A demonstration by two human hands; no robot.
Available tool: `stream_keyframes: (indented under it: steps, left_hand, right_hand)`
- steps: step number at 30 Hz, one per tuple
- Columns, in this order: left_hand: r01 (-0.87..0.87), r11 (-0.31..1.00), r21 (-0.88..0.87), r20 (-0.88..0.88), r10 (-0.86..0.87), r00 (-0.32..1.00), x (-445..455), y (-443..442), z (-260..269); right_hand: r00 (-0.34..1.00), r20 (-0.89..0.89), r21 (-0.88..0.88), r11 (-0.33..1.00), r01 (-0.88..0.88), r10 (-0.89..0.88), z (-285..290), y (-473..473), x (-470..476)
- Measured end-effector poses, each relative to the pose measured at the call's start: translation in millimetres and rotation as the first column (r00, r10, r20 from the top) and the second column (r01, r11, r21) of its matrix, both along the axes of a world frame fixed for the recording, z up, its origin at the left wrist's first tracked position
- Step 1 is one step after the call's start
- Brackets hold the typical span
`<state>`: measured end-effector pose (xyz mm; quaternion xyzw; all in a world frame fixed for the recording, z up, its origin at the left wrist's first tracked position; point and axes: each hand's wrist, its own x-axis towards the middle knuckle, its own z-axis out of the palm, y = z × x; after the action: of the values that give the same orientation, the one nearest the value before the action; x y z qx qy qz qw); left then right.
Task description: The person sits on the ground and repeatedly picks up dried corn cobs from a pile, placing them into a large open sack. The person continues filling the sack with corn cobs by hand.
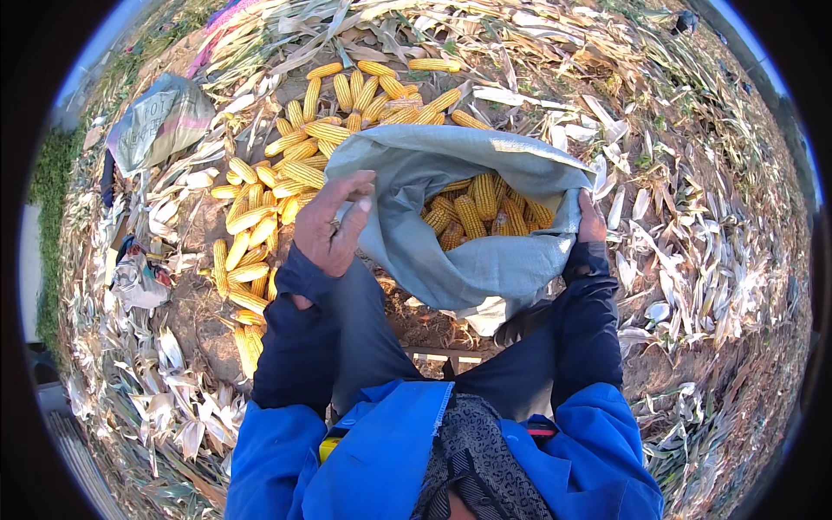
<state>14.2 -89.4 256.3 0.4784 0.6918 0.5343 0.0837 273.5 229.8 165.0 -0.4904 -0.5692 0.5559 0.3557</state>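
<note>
A grey-green woven sack (455, 279) stands upright between my knees with its mouth wide. Inside it lie several husked yellow corn cobs (478, 208). My right hand (591, 220) grips the sack's rim at the right, most of its fingers hidden by the cloth. At the left rim is my left hand (335, 227), thumb and fingers apart, with no cob between them. Whether its fingertips touch the cloth is hard to tell. A heap of bare corn cobs (302, 153) spreads on the ground beyond and to the left of the sack.
Dry corn husks (689, 279) and stalks cover much of the ground. A printed woven sack (159, 123) lies at the upper left, with a pale bag (138, 279) below it. My legs (370, 325) flank the sack, and a low bar (445, 354) shows between them.
</note>
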Motion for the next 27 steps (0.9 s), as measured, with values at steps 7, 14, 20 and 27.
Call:
stream_keyframes:
  steps: [7, 14, 20, 27]
  left_hand:
    - [-0.585, 0.418, -0.695, 0.014, 0.821, 0.571, 6, -281, -220]
    - [-0.436, -0.049, -0.899, -0.199, 0.931, 0.305, 128, -411, -355]
    - [-0.506, -0.046, -0.861, -0.166, 0.967, 0.194, 86, -438, -390]
    - [-0.226, 0.024, -0.974, -0.064, 0.924, 0.376, 57, -394, -384]
  right_hand:
    - [0.991, -0.127, -0.384, 0.92, -0.078, 0.031, -16, 19, 9]
    - [0.997, 0.072, -0.335, 0.942, 0.013, 0.012, -19, 39, 21]
    - [0.991, 0.131, -0.301, 0.953, 0.047, -0.007, -18, 42, 40]
    - [0.992, 0.127, -0.289, 0.956, 0.049, -0.012, -17, 49, 56]
